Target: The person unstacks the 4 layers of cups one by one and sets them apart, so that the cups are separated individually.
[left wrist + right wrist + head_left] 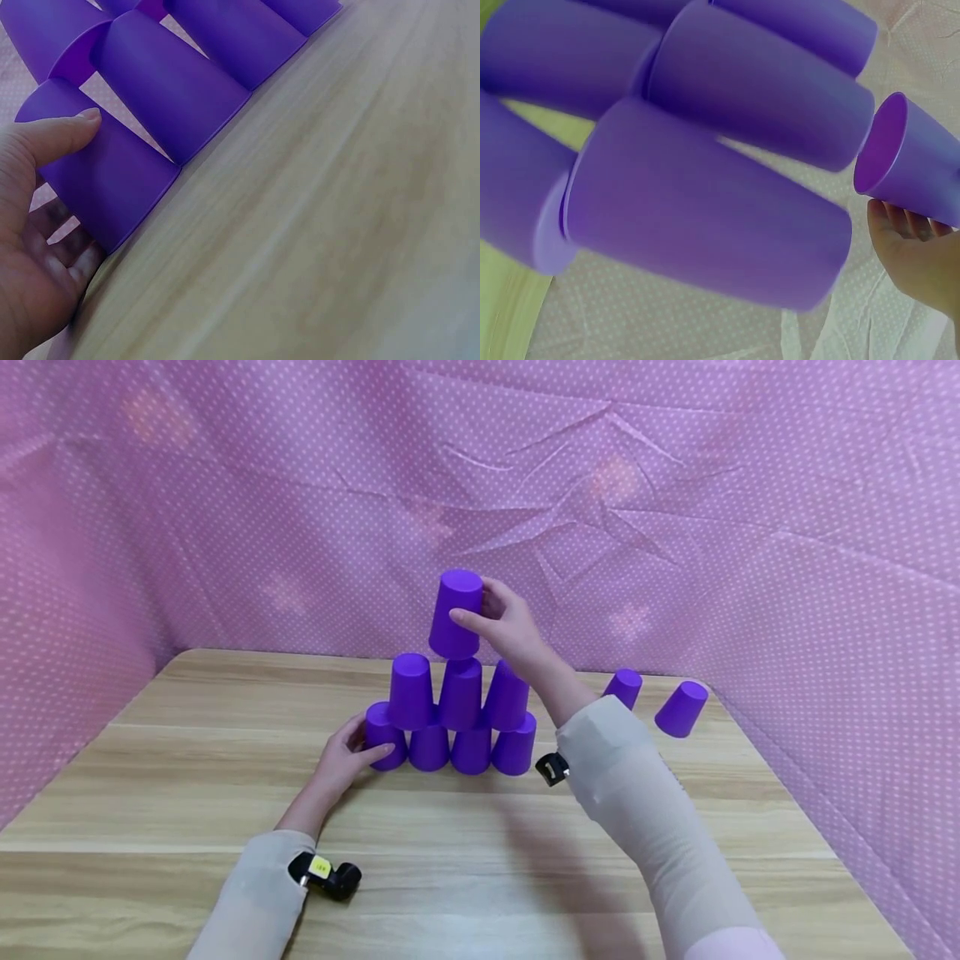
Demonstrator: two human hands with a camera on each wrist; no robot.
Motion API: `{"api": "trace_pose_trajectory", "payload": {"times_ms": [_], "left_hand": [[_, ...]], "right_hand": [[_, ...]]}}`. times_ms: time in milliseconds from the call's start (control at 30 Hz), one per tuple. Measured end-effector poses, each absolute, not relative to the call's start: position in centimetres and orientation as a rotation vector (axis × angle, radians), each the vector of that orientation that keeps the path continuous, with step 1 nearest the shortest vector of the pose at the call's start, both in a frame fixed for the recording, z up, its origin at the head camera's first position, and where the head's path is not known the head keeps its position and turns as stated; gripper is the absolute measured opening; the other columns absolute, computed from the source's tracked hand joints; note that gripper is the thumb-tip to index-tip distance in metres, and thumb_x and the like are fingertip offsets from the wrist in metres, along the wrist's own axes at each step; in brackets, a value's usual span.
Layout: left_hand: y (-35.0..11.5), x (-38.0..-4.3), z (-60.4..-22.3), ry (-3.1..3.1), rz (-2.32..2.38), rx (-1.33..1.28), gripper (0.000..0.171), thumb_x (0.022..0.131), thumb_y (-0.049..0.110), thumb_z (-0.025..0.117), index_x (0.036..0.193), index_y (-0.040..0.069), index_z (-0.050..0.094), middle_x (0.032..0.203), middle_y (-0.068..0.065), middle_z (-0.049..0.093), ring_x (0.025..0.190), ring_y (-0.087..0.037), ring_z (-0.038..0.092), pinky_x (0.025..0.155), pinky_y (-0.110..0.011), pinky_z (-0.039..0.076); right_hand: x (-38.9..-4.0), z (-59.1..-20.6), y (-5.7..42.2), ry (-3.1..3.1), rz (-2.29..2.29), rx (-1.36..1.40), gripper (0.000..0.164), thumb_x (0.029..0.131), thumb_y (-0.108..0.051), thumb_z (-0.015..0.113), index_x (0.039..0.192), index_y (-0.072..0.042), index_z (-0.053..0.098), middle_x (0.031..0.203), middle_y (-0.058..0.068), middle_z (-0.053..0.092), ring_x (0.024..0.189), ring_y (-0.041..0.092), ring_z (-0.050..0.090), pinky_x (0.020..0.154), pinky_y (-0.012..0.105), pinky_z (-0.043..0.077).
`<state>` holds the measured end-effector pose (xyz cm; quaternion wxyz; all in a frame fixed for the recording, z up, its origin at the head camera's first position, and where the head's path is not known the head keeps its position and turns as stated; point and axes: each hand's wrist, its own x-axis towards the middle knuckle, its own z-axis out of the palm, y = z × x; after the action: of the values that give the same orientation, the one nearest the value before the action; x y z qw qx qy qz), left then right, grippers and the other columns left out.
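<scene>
Purple cups stand upside down in a two-row stack, a bottom row of several and an upper row of three, including the left upper cup (411,693) and the middle upper cup (462,697). My right hand (512,625) holds another upside-down purple cup (450,631) by its side, thumb across the front, its rim close over the middle upper cup. In the right wrist view this cup (926,169) shows its open mouth. At lower left, my left hand (347,758) grips the leftmost bottom cup (112,180), with its thumb on the near side and fingers behind.
Two more purple cups stand upside down at the back right: one (624,683) partly behind my right forearm, the other (681,710) farther right. The wooden table (420,860) is bounded by a pink dotted cloth (300,527) behind and along both sides.
</scene>
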<state>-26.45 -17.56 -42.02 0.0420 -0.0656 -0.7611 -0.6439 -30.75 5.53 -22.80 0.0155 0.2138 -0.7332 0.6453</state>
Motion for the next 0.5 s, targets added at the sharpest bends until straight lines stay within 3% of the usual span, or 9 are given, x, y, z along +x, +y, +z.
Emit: {"api": "trace_pose_trajectory", "payload": {"times_ms": [500], "left_hand": [[-17.4,-26.2,-42.1,-2.319,-1.982,-0.204,0.068,0.075,0.013,0.067,0.132,0.003,0.032,0.126,-0.022,0.037,0.117,-0.031,0.033,0.1,-0.038,0.024]], "right_hand": [[-31.3,-21.6,8.1,-2.214,1.968,0.543,0.052,0.076,-0.006,0.065,0.123,-0.003,0.043,0.113,0.013,0.053,0.101,0.02,0.05,0.086,0.025,0.041]]}}
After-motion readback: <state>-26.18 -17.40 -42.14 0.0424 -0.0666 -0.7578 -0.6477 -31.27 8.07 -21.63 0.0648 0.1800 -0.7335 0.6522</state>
